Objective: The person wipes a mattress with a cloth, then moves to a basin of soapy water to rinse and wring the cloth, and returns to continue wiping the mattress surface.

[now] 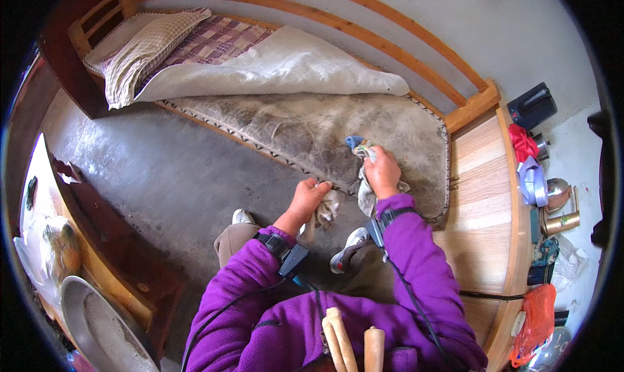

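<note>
My left hand grips a pale, crumpled cloth beside the near edge of the bed. Its fingertips are by the dark stitched border of a worn, stained grey-brown mattress or pad. Over the pad, my right hand is closed around a second patterned whitish cloth. One end of that cloth hangs below the fist. A blue piece pokes out above it, and I cannot tell whether it belongs to the cloth. A white sheet or blanket is folded back towards the wall, uncovering the pad.
Wooden rails run along the bed's far side; a checked pillow lies at its left end. At right stands a wooden cabinet with bags and containers behind it. A metal basin of cloudy water sits on the left-hand table.
</note>
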`<action>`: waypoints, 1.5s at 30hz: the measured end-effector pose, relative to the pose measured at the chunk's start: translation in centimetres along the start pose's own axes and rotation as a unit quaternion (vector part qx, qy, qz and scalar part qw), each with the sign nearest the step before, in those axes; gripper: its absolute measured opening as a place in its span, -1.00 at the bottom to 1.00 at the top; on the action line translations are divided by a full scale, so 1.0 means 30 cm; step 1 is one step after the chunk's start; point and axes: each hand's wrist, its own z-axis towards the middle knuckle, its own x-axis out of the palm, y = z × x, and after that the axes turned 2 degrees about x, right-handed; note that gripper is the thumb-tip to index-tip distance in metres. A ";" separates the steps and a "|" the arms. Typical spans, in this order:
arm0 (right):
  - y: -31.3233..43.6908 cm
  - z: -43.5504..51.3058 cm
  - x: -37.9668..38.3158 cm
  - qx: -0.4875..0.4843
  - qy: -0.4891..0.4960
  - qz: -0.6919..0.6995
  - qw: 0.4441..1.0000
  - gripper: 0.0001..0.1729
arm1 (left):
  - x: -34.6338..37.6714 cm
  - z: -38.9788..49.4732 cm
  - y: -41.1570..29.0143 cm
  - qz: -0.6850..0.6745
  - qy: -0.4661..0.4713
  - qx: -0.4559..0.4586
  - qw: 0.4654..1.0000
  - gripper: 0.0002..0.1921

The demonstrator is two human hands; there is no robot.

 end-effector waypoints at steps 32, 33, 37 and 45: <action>-0.067 0.048 -0.229 0.155 0.259 0.579 0.757 -0.63 | -0.083 -0.016 -0.071 -0.130 -0.026 0.052 0.990 -0.81; -0.039 0.054 -0.221 0.087 0.207 0.375 0.900 -0.47 | -0.082 -0.015 -0.070 -0.134 -0.030 0.046 0.989 -0.82; 0.108 0.007 -0.123 0.050 0.258 0.356 0.897 -0.26 | -0.077 -0.012 -0.065 -0.129 -0.038 0.046 0.990 -0.81; 0.180 -0.142 -0.130 -0.185 0.108 0.006 0.977 -0.62 | -0.105 0.007 -0.079 -0.174 -0.116 0.044 0.977 -0.79</action>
